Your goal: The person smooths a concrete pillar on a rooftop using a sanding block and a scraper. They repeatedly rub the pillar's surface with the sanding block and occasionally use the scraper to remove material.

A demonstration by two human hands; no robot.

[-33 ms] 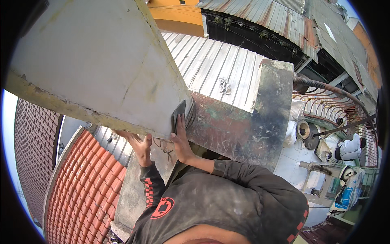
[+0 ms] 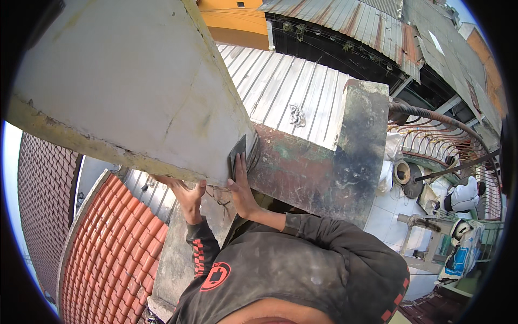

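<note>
A pale grey plastered pillar (image 2: 140, 97) with chipped, yellowish edges fills the upper left. My right hand (image 2: 244, 195) presses a dark, thin sheet of sandpaper (image 2: 238, 148) flat against the pillar's face, close to its base corner. The fingers point upward along the sheet and the thumb stands apart. My left hand (image 2: 189, 197) is at the pillar's lower left edge, its thumb raised and its fingers stretched out. Part of those fingers is hidden behind the edge.
A worn concrete ledge (image 2: 302, 173) runs right from the pillar's base. Beyond it lies white corrugated roofing (image 2: 280, 81) with a crumpled rag (image 2: 297, 115). Orange roof tiles (image 2: 116, 243) slope at the left. Curved metal railing (image 2: 458, 121) and a cement-stained bag (image 2: 461, 254) are at the right.
</note>
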